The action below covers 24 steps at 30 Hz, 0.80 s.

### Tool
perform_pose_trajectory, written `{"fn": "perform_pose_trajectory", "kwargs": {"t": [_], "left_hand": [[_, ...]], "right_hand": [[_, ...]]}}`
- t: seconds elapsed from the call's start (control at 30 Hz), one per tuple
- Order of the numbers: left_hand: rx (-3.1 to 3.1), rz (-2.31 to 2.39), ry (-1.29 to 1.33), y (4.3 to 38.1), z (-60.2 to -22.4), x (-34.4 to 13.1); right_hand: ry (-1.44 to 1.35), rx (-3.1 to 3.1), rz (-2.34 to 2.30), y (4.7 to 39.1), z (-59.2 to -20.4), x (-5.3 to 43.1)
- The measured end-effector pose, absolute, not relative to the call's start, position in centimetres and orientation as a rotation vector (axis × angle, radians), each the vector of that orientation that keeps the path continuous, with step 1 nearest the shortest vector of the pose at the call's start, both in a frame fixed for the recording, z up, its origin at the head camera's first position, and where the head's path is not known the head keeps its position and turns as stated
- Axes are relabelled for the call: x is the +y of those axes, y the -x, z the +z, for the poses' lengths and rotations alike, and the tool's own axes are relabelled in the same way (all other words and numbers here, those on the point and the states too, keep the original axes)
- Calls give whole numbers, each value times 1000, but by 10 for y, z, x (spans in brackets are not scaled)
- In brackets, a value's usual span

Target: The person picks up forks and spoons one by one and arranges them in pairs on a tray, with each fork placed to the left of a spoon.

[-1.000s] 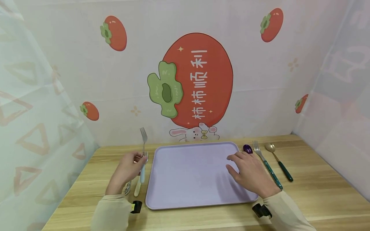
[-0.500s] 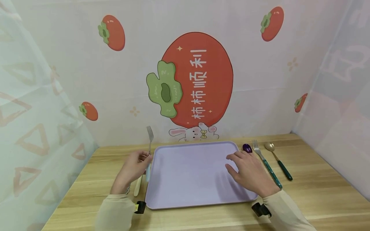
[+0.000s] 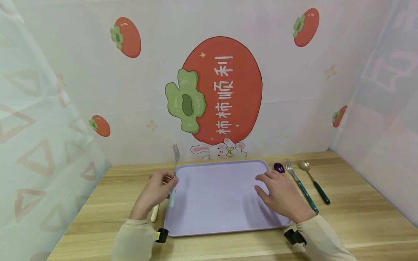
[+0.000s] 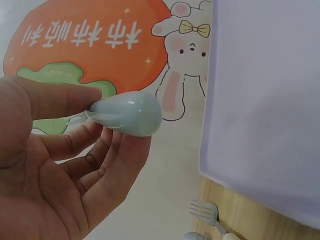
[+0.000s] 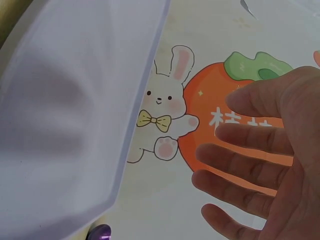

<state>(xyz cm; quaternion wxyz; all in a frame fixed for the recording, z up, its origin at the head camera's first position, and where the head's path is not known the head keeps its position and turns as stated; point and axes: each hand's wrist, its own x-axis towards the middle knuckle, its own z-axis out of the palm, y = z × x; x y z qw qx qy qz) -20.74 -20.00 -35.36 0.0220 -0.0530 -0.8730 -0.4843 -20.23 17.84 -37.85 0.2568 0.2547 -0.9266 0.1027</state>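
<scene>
Fork (image 3: 176, 156) just moved: a second ago my left hand (image 3: 156, 192) had it left of the purple tray (image 3: 215, 203), over the pieces lying there; now it's across the tray's left edge in the head view, handle end over the tray floor. My read: mid-carry, separated from the left-side pieces but not set down; any next move wants the handle end kept off the rim. Left hand is pinching the fork, thumb on one side, fingers on the other. Right hand (image 3: 284, 194) hasn't moved noticeably, holds nothing, fingers loosely spread by the tray's right side; can't confirm whether any of it touches the tray. Fork itself: plain metal head, tines pointing away toward the wall, pale blue handle with a glossy, rounded, bulbous end (image 4: 135, 114) facing the left wrist camera. Looks smooth, so I'd guess it could roll a bit in the pinch. Left of the tray, a cream handle (image 3: 155, 214) lies on the table (image 3: 98, 221), partly hidden by my hand. Right of it: purple spoon (image 3: 279, 167), partly covered, then a green-handled fork (image 3: 302, 190) and a gold spoon (image 3: 305, 166), side by side.
</scene>
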Motion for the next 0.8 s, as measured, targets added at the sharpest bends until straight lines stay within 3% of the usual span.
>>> {"fn": "perform_pose_trajectory", "kwargs": {"t": [0.8], "left_hand": [[-2728,-1404,33,205,-355,-177]], "right_hand": [[-691,-2524,296,202,-378,177]]}}
